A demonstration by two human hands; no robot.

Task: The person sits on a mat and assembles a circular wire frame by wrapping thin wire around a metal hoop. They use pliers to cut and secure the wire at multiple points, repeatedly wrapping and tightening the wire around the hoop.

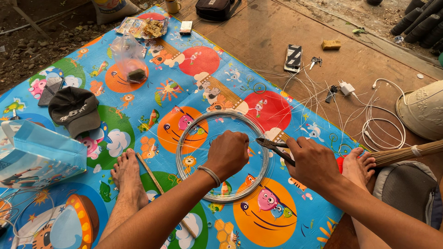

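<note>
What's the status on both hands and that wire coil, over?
Left hand closed on wire coil, holding it on the mat. Right hand gripping cutting pliers, tips at the coil's rim. Cut wire strands lie beyond; nothing blocking.

mat (138, 83): bright blue under the hands, orange, red and green circles with cartoon animals
wire coil (184, 133): silver-grey
cap (74, 113): dark grey, far left
cable (385, 122): white, right

Thin grey metal wire coil (221, 157), bright, smooth sheen. Dark steel cutting pliers (275, 148), matt. Glossy plastic play mat with colourful cartoon prints (138, 92), smooth. Bare brown wooden floor (258, 32), dull, worn. Black cloth cap (74, 110), matt. Clear crinkled plastic bag (127, 53), shiny. White plastic charger cable (383, 124), smooth.
</note>
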